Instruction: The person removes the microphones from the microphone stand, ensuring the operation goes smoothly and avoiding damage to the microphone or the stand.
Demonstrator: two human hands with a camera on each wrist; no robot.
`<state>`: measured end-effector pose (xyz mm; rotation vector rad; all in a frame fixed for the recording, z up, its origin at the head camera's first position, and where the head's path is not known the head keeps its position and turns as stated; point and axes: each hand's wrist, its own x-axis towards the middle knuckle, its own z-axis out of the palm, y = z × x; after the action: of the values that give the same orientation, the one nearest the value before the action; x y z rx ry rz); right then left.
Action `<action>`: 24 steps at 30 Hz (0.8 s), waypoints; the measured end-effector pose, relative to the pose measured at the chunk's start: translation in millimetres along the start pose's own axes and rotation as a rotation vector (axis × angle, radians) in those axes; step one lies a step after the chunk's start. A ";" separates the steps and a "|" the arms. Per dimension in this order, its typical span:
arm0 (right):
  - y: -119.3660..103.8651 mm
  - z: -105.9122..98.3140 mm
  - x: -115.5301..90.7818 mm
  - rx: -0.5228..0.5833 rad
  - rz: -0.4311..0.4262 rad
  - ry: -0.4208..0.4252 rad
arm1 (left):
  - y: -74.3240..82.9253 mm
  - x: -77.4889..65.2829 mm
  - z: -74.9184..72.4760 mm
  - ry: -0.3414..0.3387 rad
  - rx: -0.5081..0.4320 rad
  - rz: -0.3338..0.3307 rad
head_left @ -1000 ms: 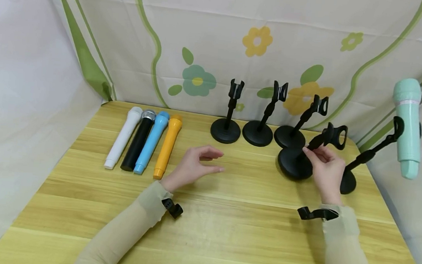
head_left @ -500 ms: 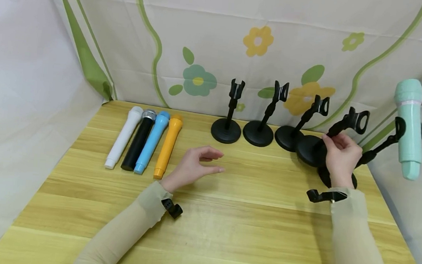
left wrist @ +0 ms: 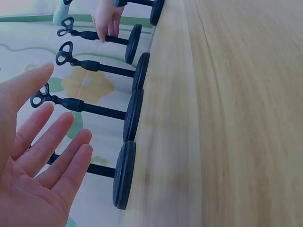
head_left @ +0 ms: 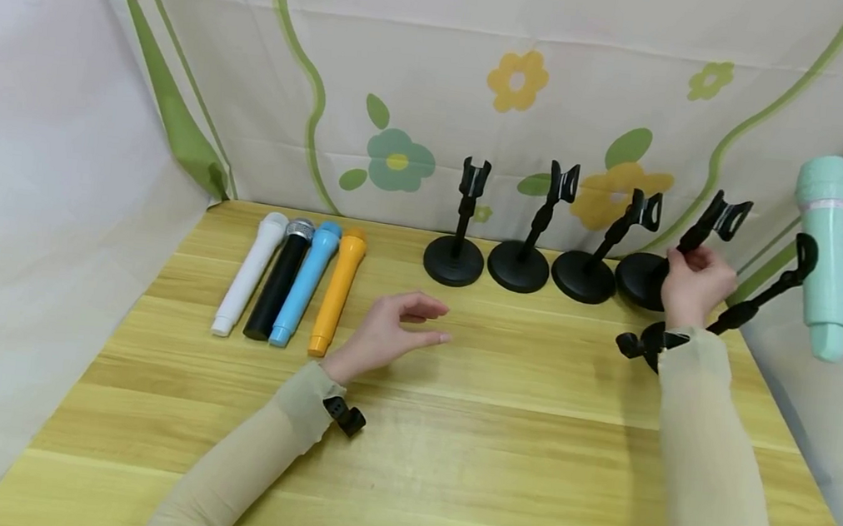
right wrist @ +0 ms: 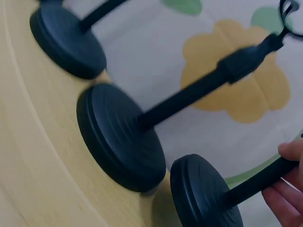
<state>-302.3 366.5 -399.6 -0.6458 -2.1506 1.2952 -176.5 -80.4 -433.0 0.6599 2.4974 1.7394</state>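
Note:
My right hand pinches the stem of a black microphone stand between thumb and fingers. In the right wrist view this stand's round base is beside the neighbouring stand's base; whether it touches the table cannot be told. Three more black stands line up to its left: one, a second and a third. My left hand hovers over the table, fingers apart and holding nothing, to the right of an orange microphone. The left wrist view shows its palm.
A further stand in front at the right carries a mint-green microphone; my right wrist partly covers its base. White, black and blue microphones lie at the left. A patterned curtain hangs behind the wooden table.
My right hand has carried the held stand right and back, to the end of the row, and the stand has become more upright. My left hand has stayed in place.

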 end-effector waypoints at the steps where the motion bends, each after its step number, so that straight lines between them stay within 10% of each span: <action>1: 0.6 1.1 2.2 -0.017 0.006 0.002 | 0.4 0.0 0.0 0.000 -0.002 -0.001; 24: 21.2 8.4 16.3 0.093 0.199 0.012 | 3.4 0.1 3.6 -0.011 -0.009 -0.006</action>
<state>-317.3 380.5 -418.6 -0.8436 -2.0438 1.4808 -174.6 -76.2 -431.3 0.6593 2.4800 1.7389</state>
